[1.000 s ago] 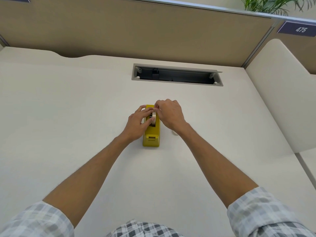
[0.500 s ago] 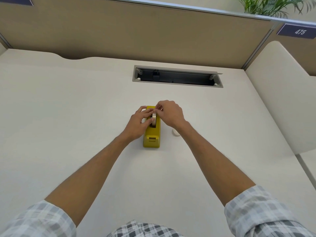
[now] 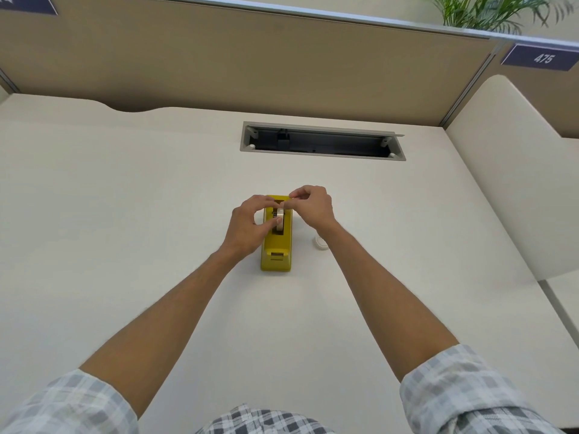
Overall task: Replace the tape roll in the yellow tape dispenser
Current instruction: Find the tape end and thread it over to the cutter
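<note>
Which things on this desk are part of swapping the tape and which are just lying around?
In the job:
yellow plastic tape dispenser
whitish tape roll in it
left hand
right hand

Lying about:
small white ring-shaped object beside dispenser
grey cable slot
green plant

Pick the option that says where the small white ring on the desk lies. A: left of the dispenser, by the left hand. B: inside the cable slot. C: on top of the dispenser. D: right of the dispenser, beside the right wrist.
D: the white ring lies flat on the desk to the right of the dispenser, partly hidden by the right wrist.
</note>
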A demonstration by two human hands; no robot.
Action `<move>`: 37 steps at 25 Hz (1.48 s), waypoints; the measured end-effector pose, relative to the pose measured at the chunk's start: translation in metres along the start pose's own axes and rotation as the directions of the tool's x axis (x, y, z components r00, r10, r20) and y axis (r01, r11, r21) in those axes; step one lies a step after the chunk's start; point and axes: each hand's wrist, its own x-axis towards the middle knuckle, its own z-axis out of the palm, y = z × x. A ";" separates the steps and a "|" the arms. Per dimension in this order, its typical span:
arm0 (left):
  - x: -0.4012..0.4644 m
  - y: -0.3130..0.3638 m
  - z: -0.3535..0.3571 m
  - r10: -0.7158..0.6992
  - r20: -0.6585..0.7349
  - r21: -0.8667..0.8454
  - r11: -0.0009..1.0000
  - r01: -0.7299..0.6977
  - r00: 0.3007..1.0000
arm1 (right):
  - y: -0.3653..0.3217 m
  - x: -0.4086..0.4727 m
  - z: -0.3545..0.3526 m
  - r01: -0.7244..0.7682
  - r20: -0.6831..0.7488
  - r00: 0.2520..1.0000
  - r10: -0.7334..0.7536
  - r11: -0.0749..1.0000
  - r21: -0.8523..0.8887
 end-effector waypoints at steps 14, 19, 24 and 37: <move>0.002 0.003 -0.005 -0.019 0.074 0.068 0.998 0.014 0.997 | 0.000 -0.024 -0.003 0.197 0.007 0.980 -0.197 0.974 -0.110; 0.002 0.005 -0.005 -0.036 0.069 0.006 0.999 0.036 0.997 | 0.002 -0.041 -0.004 0.407 0.202 0.913 -0.354 0.766 -0.498; 0.001 0.003 -0.005 -0.024 0.070 0.009 1.000 0.024 0.997 | 0.000 -0.038 -0.002 0.423 0.209 0.903 -0.375 0.703 -0.572; -0.009 -0.013 -0.001 -0.095 0.131 -0.098 0.989 0.108 0.987 | 0.003 -0.040 0.000 0.437 0.206 0.895 -0.396 0.686 -0.581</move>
